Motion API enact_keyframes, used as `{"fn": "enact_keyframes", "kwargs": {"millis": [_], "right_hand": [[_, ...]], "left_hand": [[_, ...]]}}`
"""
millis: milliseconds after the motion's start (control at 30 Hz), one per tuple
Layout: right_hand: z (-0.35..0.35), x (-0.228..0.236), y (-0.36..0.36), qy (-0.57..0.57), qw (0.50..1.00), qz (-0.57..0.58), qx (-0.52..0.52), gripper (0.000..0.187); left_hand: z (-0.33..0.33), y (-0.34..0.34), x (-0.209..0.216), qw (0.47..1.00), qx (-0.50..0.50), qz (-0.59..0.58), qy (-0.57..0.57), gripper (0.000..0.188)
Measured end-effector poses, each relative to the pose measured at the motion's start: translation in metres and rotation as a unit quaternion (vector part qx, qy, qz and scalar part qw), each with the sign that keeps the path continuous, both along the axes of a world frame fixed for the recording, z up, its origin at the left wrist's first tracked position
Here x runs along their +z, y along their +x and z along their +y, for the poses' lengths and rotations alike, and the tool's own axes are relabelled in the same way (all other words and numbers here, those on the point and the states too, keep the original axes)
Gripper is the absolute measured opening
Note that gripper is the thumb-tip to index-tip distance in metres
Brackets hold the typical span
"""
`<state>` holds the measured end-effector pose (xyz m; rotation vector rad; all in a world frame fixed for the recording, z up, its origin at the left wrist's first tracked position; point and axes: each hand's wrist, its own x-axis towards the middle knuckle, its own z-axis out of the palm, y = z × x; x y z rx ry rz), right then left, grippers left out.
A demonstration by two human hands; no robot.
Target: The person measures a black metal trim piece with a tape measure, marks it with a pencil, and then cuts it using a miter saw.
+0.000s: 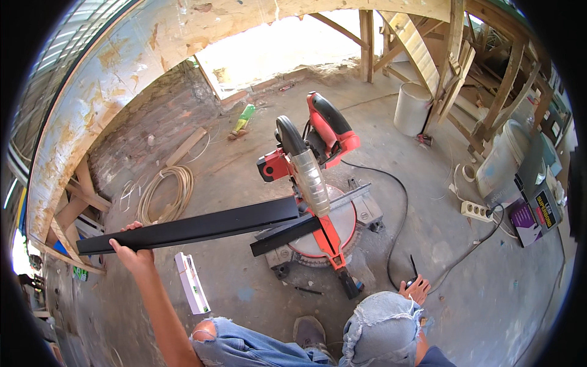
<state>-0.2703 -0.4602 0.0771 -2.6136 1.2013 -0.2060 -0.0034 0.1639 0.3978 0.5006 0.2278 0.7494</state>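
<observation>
My left hand (136, 257) is closed round the left part of a long black board (195, 229), fingers beneath and thumb on the near edge. The board's right end lies at the red and black mitre saw (315, 183), beside its clear blade guard. A shorter black strip (284, 235) rests on the saw's base, in front of the long board. Beside my right knee, low near the floor, my right hand (417, 289) is closed on a small dark item with a thin black part (414, 266) sticking up; its kind is unclear. The saw's head is raised.
A black cable (400, 189) runs from the saw across the floor toward a white power strip (476, 211). A long white box (191, 283) lies near my left knee. Behind are a coiled hose (165, 194), a green bottle (242, 121), a white bucket (412, 109) and wooden framing.
</observation>
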Motion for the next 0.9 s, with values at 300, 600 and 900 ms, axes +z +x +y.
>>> {"fn": "enact_keyframes", "kwargs": {"millis": [300, 600, 900], "right_hand": [[0.025, 0.04, 0.041, -0.125, 0.977, -0.144, 0.098, 0.06], [0.127, 0.067, 0.196, -0.052, 0.737, -0.271, 0.617, 0.045], [0.187, 0.033, 0.25, -0.088, 0.702, -0.202, 0.678, 0.047]], "left_hand": [[0.013, 0.008, -0.013, 1.0, 0.0, 0.002, -0.002, 0.058], [0.01, 0.008, -0.01, 0.999, 0.02, 0.028, 0.003, 0.06], [0.016, 0.0, 0.0, 0.999, 0.035, 0.034, 0.001, 0.059]]}}
